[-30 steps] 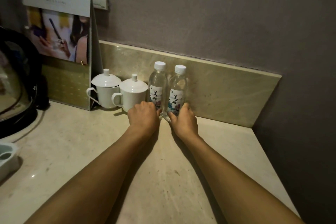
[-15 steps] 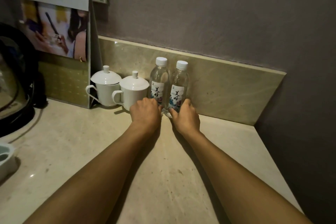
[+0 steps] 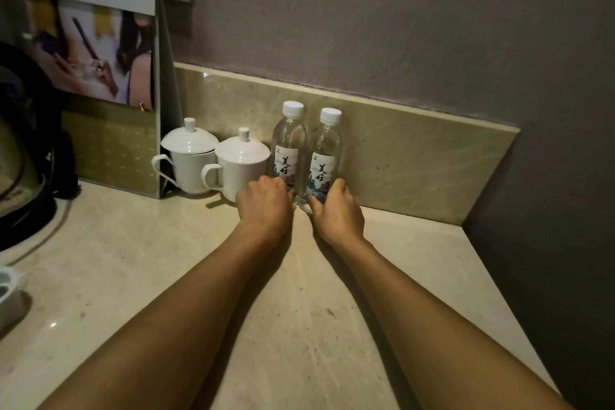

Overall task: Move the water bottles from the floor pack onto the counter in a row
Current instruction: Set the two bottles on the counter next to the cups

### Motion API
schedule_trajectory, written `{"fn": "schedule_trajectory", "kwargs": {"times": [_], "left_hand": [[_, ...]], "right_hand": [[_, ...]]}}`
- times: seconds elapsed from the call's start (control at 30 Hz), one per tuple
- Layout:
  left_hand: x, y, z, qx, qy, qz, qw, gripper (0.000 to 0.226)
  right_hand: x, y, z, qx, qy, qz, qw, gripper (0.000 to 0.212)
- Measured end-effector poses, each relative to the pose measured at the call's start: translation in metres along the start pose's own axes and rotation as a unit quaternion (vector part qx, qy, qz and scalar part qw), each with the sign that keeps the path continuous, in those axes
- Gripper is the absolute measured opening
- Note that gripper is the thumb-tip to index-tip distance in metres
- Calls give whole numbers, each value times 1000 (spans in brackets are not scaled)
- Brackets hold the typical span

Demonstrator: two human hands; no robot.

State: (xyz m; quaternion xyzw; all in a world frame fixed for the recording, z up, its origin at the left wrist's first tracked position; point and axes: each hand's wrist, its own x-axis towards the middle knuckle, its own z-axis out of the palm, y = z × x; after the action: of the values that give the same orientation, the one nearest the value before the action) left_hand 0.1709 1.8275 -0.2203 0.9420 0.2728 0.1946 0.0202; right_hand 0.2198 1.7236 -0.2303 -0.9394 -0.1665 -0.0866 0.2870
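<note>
Two clear water bottles with white caps stand upright, side by side and touching, at the back of the marble counter [image 3: 139, 263] against the splashback. My left hand [image 3: 264, 203] grips the base of the left bottle [image 3: 289, 146]. My right hand [image 3: 337, 210] grips the base of the right bottle [image 3: 326, 153], thumb on its front. The floor pack is out of view.
Two white lidded cups [image 3: 189, 160] [image 3: 241, 165] stand just left of the bottles, the nearer one touching distance from my left hand. A standing photo card [image 3: 96, 76] and a black kettle [image 3: 23, 156] are at the left. The counter ends at the right wall [image 3: 549, 210].
The hands stay on the two bottle bases. The camera has tilted slightly, so the scene sits a little lower and to the right; the bottles have hardly shifted.
</note>
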Motion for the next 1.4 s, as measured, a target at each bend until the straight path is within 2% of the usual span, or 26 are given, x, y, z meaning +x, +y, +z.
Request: {"fn": "schedule_trajectory", "kwargs": {"times": [0.8,1.0,1.2,1.27,1.4], "left_hand": [[-1,-7,6,-45,13,17,999,36],[3,-9,-1,-54,2,24,998,37],[-7,-17,-11,-63,0,22,998,38],[-11,-17,-18,-66,2,29,997,39],[-22,-6,-37,-72,4,50,996,36]], "right_hand": [[0,0,5,8,5,14,1000,39],[1,3,2,44,-20,2,999,38],[-4,4,-4,100,-53,28,993,62],[-5,5,-8,117,-41,36,992,58],[-11,13,-26,107,17,33,994,27]]}}
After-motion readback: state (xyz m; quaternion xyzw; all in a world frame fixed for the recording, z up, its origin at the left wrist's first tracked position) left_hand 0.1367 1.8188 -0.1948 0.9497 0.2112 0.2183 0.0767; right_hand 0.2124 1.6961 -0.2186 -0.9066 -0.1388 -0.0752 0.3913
